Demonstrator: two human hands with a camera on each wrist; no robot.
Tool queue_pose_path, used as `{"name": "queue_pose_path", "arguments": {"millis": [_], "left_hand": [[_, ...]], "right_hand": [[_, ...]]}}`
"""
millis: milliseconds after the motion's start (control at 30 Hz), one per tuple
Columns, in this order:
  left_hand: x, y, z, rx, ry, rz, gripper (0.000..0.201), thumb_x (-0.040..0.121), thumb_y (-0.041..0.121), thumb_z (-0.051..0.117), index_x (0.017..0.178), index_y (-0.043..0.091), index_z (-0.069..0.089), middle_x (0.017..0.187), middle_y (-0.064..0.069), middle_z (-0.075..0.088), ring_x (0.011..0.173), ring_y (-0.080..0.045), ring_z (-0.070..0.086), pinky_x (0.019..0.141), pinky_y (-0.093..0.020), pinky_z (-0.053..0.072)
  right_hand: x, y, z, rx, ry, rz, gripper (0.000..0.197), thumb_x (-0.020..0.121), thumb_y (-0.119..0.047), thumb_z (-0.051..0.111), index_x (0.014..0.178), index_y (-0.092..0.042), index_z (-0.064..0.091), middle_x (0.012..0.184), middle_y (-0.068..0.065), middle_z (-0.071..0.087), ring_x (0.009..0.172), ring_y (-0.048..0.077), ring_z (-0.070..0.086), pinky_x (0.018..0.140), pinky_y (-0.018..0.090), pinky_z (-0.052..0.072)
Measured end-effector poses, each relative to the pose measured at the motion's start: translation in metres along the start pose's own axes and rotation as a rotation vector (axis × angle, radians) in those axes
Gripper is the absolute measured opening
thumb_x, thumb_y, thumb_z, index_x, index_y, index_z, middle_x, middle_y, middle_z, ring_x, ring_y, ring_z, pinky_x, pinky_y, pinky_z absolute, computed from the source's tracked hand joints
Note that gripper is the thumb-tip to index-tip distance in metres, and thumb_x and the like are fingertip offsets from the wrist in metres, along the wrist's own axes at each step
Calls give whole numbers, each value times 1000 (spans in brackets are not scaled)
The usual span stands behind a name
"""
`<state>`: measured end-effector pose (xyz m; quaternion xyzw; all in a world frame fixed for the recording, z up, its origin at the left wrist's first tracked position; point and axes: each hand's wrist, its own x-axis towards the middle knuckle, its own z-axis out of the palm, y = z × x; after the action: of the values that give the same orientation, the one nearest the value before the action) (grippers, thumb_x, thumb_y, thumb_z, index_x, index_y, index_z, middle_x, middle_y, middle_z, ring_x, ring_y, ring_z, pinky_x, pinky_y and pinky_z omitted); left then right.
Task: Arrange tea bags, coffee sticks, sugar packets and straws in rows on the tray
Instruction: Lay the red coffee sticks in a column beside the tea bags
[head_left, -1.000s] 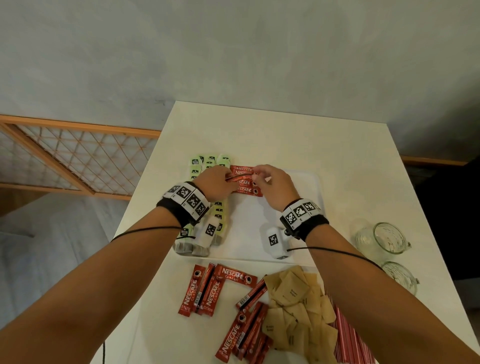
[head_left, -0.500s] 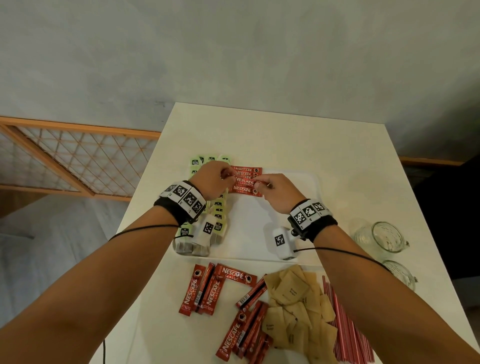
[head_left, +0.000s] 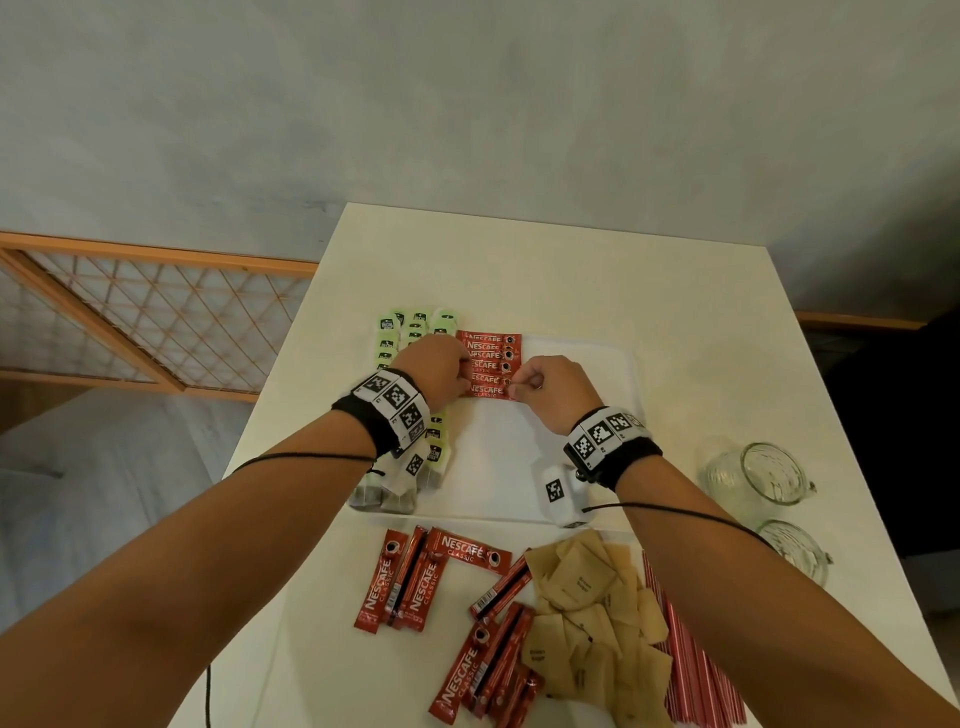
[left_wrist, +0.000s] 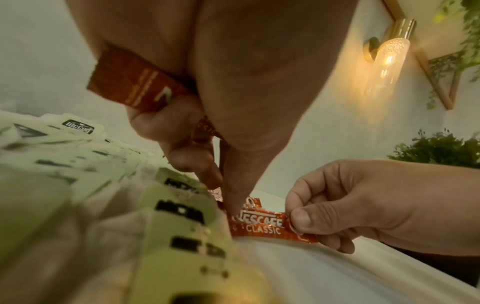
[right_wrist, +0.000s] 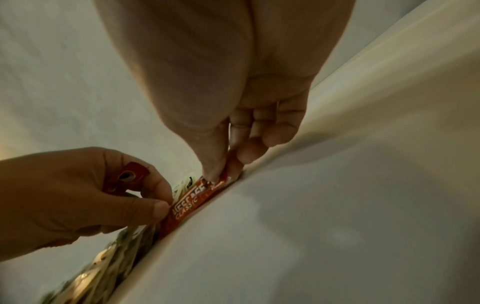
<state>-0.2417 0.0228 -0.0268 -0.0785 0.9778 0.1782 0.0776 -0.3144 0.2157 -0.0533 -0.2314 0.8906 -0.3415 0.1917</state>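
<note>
**On the white tray, another coffee stick is joining the row**

On the white rectangular tray (head_left: 582, 358), both hands are now working lower down the red column than a second ago: the stack of red Nescafé coffee sticks (head_left: 488, 364) is growing toward the person, and one more stick is being laid at its near edge. The left hand (head_left: 434, 376) is pinching the left end of the nearest red foil coffee stick (left_wrist: 262, 227) between thumb and forefinger while also clutching spare sticks in its curled fingers. The right hand (head_left: 550, 389) is pinching the same stick's right end, fingers curled. That stick is lying flat on the tray, touching the one behind it. I judge the coffee row to be only partly built.

The pale green tea bags (head_left: 410, 332) are already lying in rows along the tray's left side, just beside the coffee sticks and partly hidden under the left wrist. Near the person, off the tray, more loose red coffee sticks (head_left: 410, 582), a heap of brown paper sugar packets (head_left: 587, 613) and a bundle of red striped straws (head_left: 696, 670) are waiting. Two clear glass cups (head_left: 763, 473) are standing well to the right. Nothing is blocking the bare right part of the tray, though the tea bags leave little slack on the left.
</note>
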Motion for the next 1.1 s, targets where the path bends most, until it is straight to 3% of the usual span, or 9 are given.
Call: {"name": "queue_pose_path", "arguments": {"millis": [167, 267, 433, 600, 733, 900, 967, 1000, 1100], "left_hand": [[4, 6, 0, 78, -20, 22, 22, 83, 24, 67, 69, 23, 50, 74, 6, 54, 77, -19, 57, 65, -29, 43], [6, 9, -2, 100, -13, 16, 18, 86, 23, 64, 75, 21, 51, 79, 4, 54, 80, -20, 57, 66, -29, 41], [10, 11, -3, 92, -14, -2, 31, 87, 17, 60, 63, 24, 42, 74, 4, 51, 78, -23, 59, 65, -30, 42], [10, 11, -4, 78, -11, -5, 32, 87, 15, 59, 62, 24, 42, 69, 7, 47, 73, -21, 56, 63, -29, 41], [10, 9, -4, 79, -20, -16, 20, 85, 17, 61, 69, 21, 49, 70, 7, 48, 73, -20, 55, 64, -28, 42], [6, 8, -6, 4, -3, -8, 15, 84, 22, 64, 76, 21, 52, 75, 7, 52, 77, -21, 58, 63, -26, 40], [4, 9, -9, -86, -10, -21, 18, 84, 23, 68, 97, 17, 58, 88, 3, 60, 85, -22, 62, 69, -29, 45], [3, 9, -11, -139, -18, -28, 37, 83, 23, 70, 116, 14, 56, 94, 1, 62, 88, -21, 63, 73, -30, 48], [-2, 15, -18, -249, -94, 7, 91, 81, 14, 71, 153, 7, 17, 88, 1, 61, 77, -16, 61, 66, -27, 47]], "right_hand": [[7, 0, 8, -30, 31, 38, 5, 89, -27, 75, 88, -22, 72, 81, -9, 68, 81, 14, 66, 78, 31, 54], [11, -1, 10, -63, 27, 49, 6, 89, -26, 75, 87, -24, 71, 80, -10, 66, 83, 16, 66, 80, 32, 54], [17, -5, 9, -100, 19, 56, 10, 90, -27, 74, 84, -28, 67, 79, -10, 62, 81, 16, 62, 76, 30, 51], [21, -7, 8, -90, 13, 75, 10, 90, -27, 74, 89, -27, 64, 89, -7, 61, 86, 17, 60, 77, 28, 46], [21, -9, 8, -83, 22, 110, 20, 89, -29, 75, 95, -24, 57, 95, -3, 64, 89, 22, 63, 83, 36, 53], [16, -10, 4, -68, 51, 123, 27, 89, -28, 76, 94, -19, 51, 86, -5, 59, 82, 19, 59, 73, 31, 45], [13, -10, 1, -54, 74, 96, 25, 90, -29, 74, 96, -19, 52, 85, -6, 57, 79, 15, 56, 70, 29, 42], [12, -11, -1, -29, 82, 62, 23, 91, -28, 74, 98, -19, 53, 86, -6, 57, 77, 13, 56, 70, 28, 42], [7, -20, -8, 120, 51, -120, 19, 91, -18, 73, 106, -22, 62, 89, -3, 59, 71, 8, 55, 73, 27, 44]]}}
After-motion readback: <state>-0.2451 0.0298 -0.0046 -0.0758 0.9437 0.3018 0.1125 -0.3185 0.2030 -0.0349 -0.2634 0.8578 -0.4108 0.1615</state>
